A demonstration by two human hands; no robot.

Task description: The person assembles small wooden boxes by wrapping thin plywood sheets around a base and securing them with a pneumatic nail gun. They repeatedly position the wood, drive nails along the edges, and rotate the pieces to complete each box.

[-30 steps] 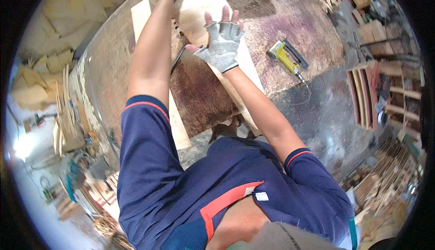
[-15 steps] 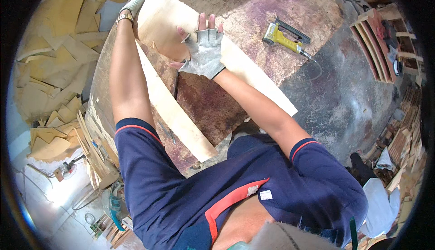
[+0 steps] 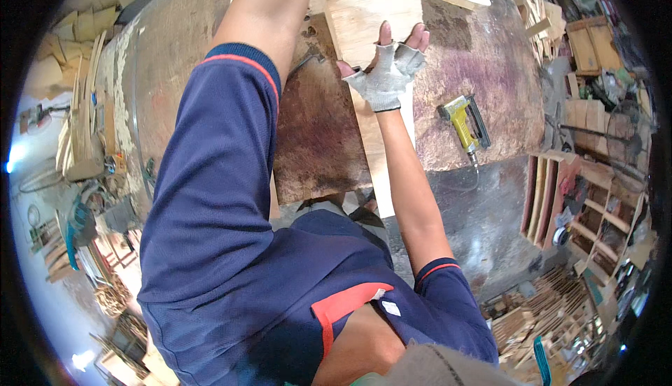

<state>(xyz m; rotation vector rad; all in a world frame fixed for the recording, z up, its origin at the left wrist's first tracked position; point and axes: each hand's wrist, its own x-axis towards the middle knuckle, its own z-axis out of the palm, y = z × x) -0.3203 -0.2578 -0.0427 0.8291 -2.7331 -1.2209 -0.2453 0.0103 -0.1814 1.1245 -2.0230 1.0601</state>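
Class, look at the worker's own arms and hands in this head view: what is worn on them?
Both upper arms wear short navy-blue sleeves, each hemmed with a thin red-orange band: the left sleeve, the right sleeve. The forearms are bare. The right hand wears a worn grey fingerless glove, fingertips exposed. The left hand is out of frame beyond the top edge.

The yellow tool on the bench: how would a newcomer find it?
Start at the big stained workbench. Right of the gloved right hand pressing a pale plywood sheet lies the nail gun, the only bright yellow thing on the bench.
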